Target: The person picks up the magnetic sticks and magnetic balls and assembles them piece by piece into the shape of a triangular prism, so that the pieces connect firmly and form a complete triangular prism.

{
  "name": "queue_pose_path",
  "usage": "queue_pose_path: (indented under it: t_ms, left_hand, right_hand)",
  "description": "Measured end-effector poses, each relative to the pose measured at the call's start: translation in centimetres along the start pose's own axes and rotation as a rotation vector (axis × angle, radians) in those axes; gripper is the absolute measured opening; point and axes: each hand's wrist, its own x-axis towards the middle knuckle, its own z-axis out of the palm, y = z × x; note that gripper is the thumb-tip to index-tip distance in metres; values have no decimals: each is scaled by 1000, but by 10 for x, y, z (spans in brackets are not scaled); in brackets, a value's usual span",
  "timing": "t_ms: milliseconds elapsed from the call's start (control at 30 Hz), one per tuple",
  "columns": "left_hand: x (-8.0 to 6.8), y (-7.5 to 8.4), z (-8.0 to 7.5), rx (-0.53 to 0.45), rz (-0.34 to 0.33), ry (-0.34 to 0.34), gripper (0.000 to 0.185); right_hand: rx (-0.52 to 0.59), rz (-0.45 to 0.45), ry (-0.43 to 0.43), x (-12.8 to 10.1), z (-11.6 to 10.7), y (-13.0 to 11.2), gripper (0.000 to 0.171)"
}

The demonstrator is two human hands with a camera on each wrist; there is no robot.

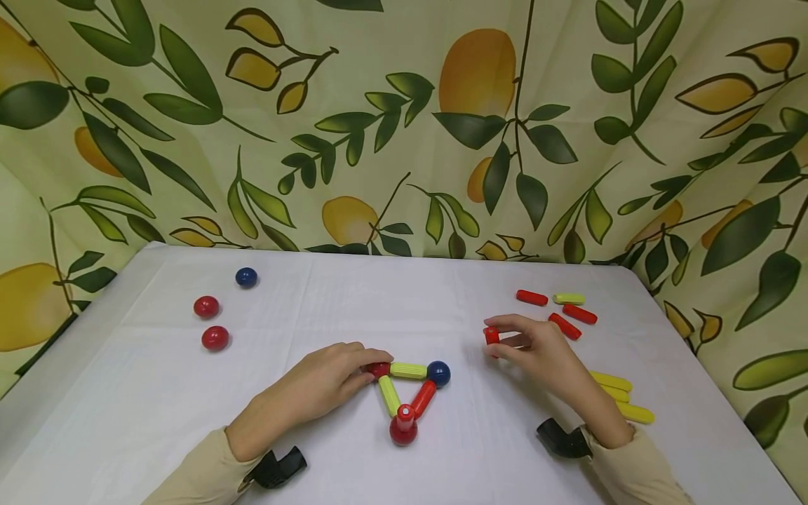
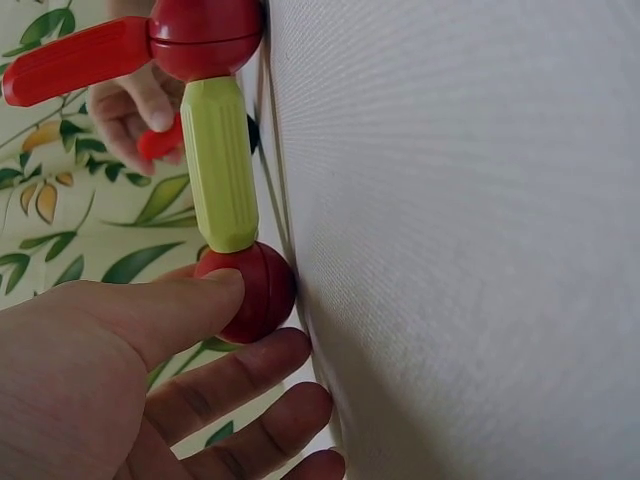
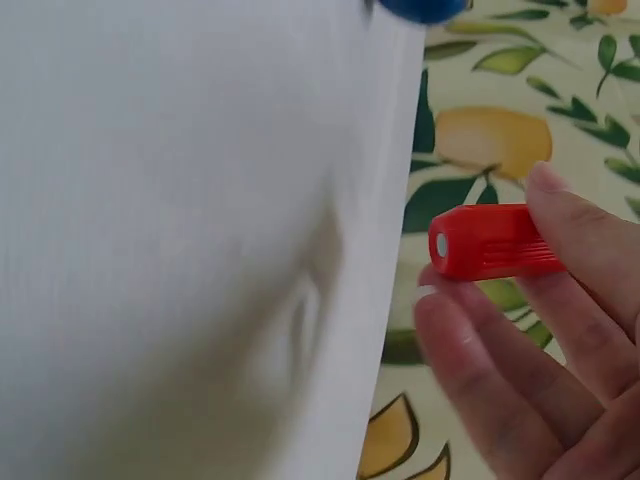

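Observation:
On the white table lies a triangle of toy rods and balls. Its corners are a red ball, a blue ball and a nearer red ball. Two green rods and one red rod form the sides, and another red rod stands up from the nearer ball. My left hand pinches the left corner ball between thumb and fingers. To the right of the triangle, my right hand holds a loose red rod above the table, its pale-centred end showing in the right wrist view.
Two red balls and a blue ball lie at the back left. Several short red rods and a green rod lie beyond my right hand. Longer yellow rods are partly hidden behind my right forearm. A patterned curtain hangs behind.

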Motion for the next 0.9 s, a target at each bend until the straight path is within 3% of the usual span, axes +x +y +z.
queue_pose_path:
  t_ms: [267,567,900]
  left_hand:
    - [0,0,0,5,7,2,32]
    - [0,1,1,-3,22,-6,32]
    - [0,2,0,-24,30,-30,34]
  right_hand:
    - [65,-139,19,-3,14,-11,38]
    - [120,-128,-8,-7,26,-24,38]
    - [159,-223,-3,-10,37,-35,33]
